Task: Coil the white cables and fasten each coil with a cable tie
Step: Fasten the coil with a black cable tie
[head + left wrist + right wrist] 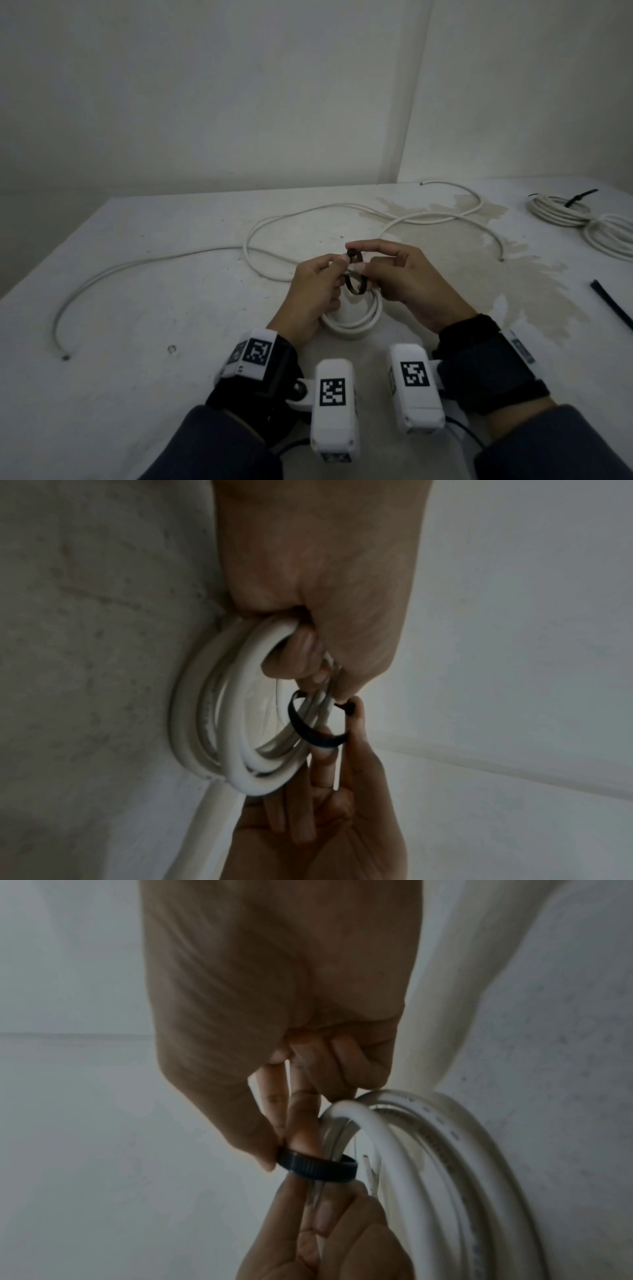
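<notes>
A small coil of white cable (352, 320) stands on its lower edge on the table (154, 308), its top lifted between both hands. A black cable tie (355, 282) forms a loose loop round the coil's upper strands. My left hand (337, 265) curls its fingers through the coil (219, 723) and grips the strands. My right hand (356, 257) pinches the tie's head between thumb and forefinger. In the right wrist view the ribbed tie (316, 1169) runs under the right hand (287, 1146); the coil (428, 1150) hangs beside it. The tie's tail is hidden.
The coil's loose length (291, 214) snakes across the table's back half. A second loose cable (102, 281) curves to the left. Tied coils (555, 212) lie at the far right. Spare black ties (613, 305) lie near the right edge. Walls close off the back.
</notes>
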`<action>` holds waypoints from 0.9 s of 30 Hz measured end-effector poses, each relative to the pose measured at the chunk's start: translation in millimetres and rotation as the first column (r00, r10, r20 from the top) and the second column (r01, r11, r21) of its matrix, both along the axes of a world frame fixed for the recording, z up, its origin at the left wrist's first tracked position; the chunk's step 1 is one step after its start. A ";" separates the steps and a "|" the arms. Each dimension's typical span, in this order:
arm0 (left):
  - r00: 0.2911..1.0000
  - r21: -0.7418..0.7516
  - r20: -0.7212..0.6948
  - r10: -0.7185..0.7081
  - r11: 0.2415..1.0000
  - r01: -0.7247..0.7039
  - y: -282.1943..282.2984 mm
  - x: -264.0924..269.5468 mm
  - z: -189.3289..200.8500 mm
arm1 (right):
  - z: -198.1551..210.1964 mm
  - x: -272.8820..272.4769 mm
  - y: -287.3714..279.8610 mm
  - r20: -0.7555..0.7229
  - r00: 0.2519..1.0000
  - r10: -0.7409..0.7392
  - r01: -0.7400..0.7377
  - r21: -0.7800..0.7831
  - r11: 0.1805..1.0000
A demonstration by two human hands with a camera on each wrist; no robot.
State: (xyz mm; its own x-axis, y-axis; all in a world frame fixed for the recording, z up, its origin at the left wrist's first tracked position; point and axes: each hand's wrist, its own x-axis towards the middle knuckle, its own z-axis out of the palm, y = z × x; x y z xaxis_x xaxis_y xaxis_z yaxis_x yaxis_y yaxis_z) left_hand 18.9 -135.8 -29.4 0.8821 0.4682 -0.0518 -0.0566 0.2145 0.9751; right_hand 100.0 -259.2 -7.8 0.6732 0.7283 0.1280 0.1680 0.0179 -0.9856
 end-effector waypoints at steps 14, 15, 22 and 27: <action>1.000 0.013 -0.007 -0.009 1.000 0.009 0.8 0.8 -0.3 | 1.4 -1.0 0.7 0.004 1.000 -0.006 0.006 -0.017 1.000; 1.000 0.016 -0.006 -0.009 1.000 0.009 0.8 0.4 -0.2 | 1.6 -1.1 0.7 0.009 1.000 -0.009 0.009 -0.014 1.000; 0.999 0.046 0.000 -0.046 0.998 0.046 -0.3 0.2 -0.2 | -0.2 0.8 2.1 0.033 0.996 -0.079 0.077 0.056 0.995; 0.999 0.067 0.013 -0.042 0.997 0.041 -2.4 0.2 0.1 | -1.2 0.2 3.8 0.032 0.994 -0.106 0.103 0.092 0.990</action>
State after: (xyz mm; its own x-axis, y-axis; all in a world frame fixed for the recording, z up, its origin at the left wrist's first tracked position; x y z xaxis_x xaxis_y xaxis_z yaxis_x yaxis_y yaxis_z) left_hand 19.0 -138.1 -29.3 0.9011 0.4335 -0.0087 -0.0635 0.1519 0.9864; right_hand 100.1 -255.3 -9.0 0.7387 0.6384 0.2163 0.2099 0.0871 -0.9738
